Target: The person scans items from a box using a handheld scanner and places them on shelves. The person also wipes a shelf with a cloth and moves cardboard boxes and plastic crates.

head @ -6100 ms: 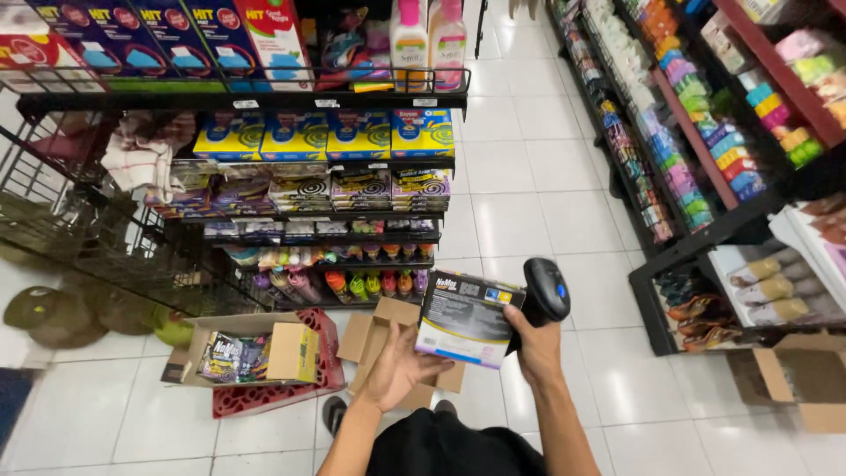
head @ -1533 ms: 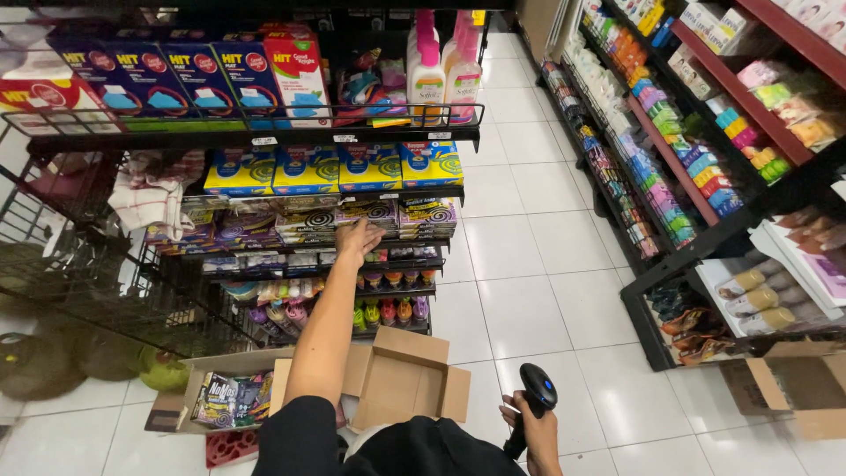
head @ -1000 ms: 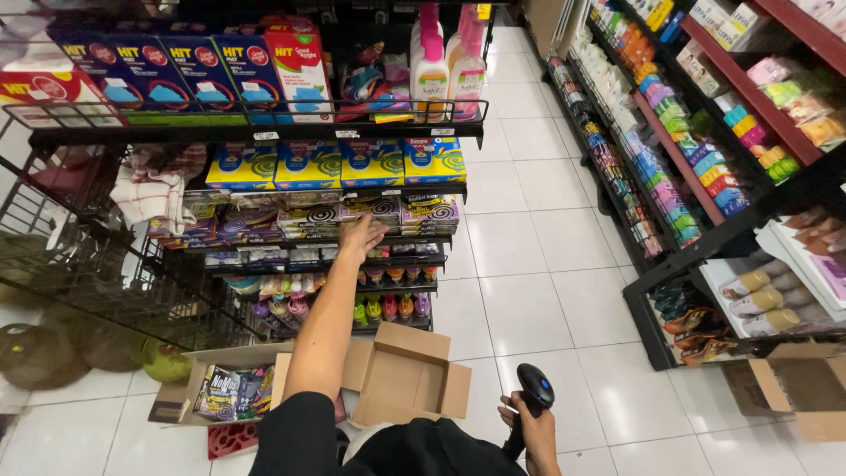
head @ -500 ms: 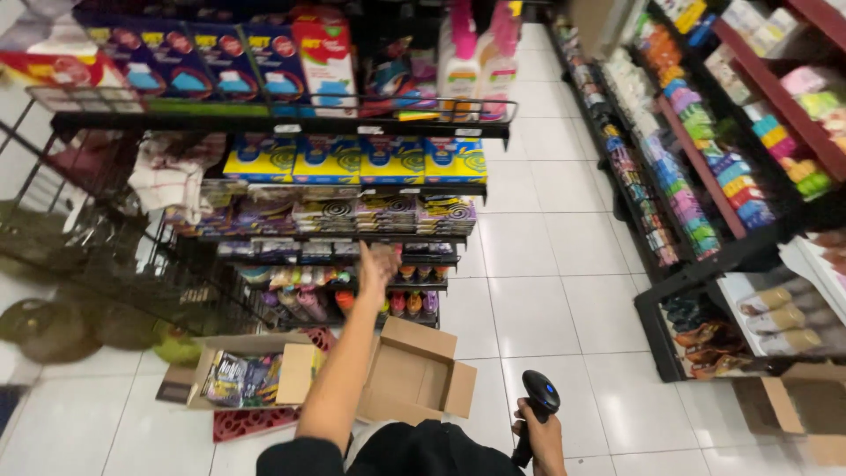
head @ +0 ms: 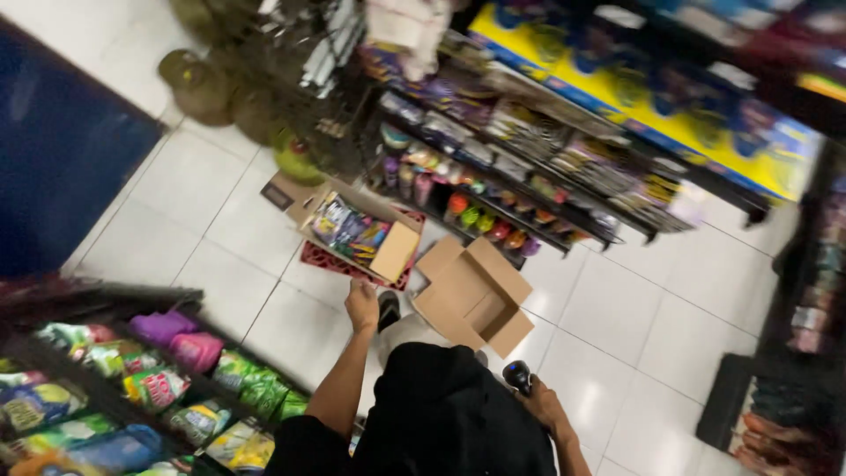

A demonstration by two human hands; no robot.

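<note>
Right grip (head: 545, 407): fingers wrapped closed around the handle of a black handheld scanner (head: 518, 376), held low by the hip, scanner head up and pointing toward the floor ahead. Left grip (head: 361, 306): arm stretched forward and down, hand loosely curled with nothing visible in it; frame is motion-blurred, so can't tell exactly how far the fingers are open. Left hand sits just below the near edge of a red plastic crate (head: 351, 264) on the white tiled floor (head: 220, 229). On top of the crate is an open cardboard box (head: 352, 231), flaps up, filled with colourful packets. Just right of it, a second open cardboard box (head: 473, 293) lies empty on the floor, flaps splayed, between the left hand and the scanner. Beyond both boxes: a dark wire shelf rack (head: 529, 189) with rows of small colourful goods, yellow-and-blue cartons (head: 670, 115) on the tier above. Lower left: another shelf with green, pink and purple bags (head: 167, 370). Green round objects (head: 198, 84) sit on the floor by the rack's far end, too blurred to identify. Camera view is tilted hard.
</note>
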